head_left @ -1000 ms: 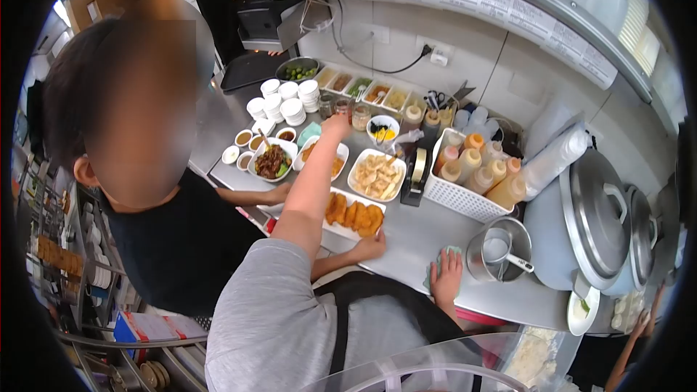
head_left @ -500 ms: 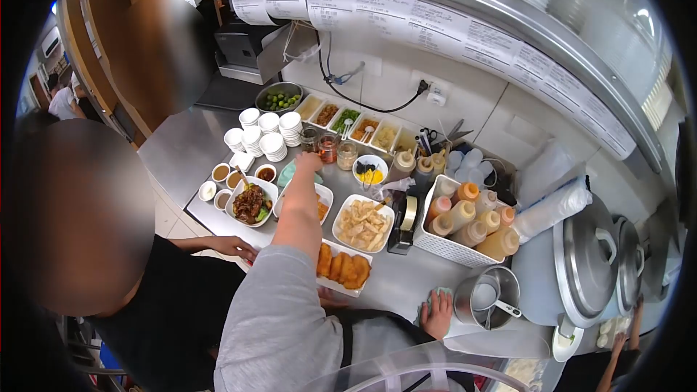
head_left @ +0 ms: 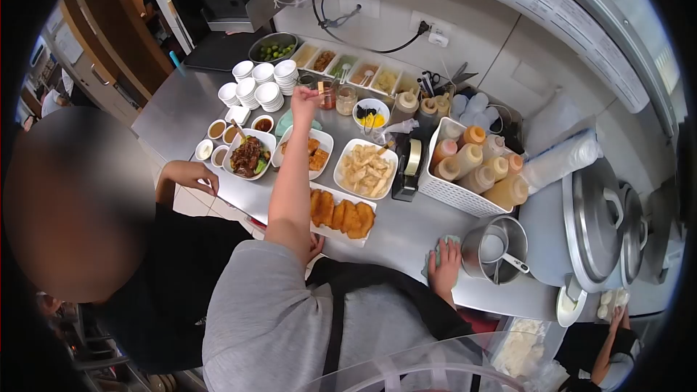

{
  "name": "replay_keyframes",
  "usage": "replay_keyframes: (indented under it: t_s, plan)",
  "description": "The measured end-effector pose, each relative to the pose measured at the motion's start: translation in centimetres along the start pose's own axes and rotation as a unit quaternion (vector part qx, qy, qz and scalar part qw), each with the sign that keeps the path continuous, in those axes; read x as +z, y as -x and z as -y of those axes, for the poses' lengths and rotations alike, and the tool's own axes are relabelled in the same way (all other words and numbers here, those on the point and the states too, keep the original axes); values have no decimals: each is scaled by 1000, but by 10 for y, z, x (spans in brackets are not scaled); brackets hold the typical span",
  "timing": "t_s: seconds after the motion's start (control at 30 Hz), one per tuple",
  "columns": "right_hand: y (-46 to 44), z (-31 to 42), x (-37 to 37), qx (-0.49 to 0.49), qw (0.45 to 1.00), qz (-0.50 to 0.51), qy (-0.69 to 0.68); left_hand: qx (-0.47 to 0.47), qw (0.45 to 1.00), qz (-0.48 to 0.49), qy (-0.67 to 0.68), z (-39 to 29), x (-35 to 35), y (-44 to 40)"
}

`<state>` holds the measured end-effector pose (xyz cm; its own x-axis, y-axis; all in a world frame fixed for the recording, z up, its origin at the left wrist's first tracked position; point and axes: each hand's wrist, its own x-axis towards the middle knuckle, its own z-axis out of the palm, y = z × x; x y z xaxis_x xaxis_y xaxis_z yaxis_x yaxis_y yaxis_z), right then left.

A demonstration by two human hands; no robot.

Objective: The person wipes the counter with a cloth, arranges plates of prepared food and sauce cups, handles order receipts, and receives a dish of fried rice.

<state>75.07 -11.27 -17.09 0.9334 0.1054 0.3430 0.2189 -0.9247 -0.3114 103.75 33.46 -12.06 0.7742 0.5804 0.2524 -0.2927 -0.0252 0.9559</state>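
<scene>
My left hand is raised over the back of the counter, beside the glass jars. Its fingers are pinched on a small flat tan stick, which looks wooden. Just behind are a jar with red contents and a jar with pale contents. Below my forearm, a white dish of browned pieces and a tray of fried cutlets are partly covered by it. My right hand lies with fingers stretched on a green cloth, next to a metal pot.
A co-worker's hand hangs at the counter's left edge, near a meat bowl. White cups stand stacked behind. A bowl of pale fried pieces, a tape dispenser and a basket of sauce bottles stand rightward.
The view has shifted, so the counter sits higher. My left hand has lifted from the jars with the tan stick now visible in it. The co-worker's hand has drawn back leftward.
</scene>
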Motion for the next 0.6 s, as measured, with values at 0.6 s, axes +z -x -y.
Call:
replay_keyframes:
  t_s: [0.6]
  plan:
    - [8, -5, 0, -12, 999, -27, -29, -243, 899, 94, 352, -104, 40, 126]
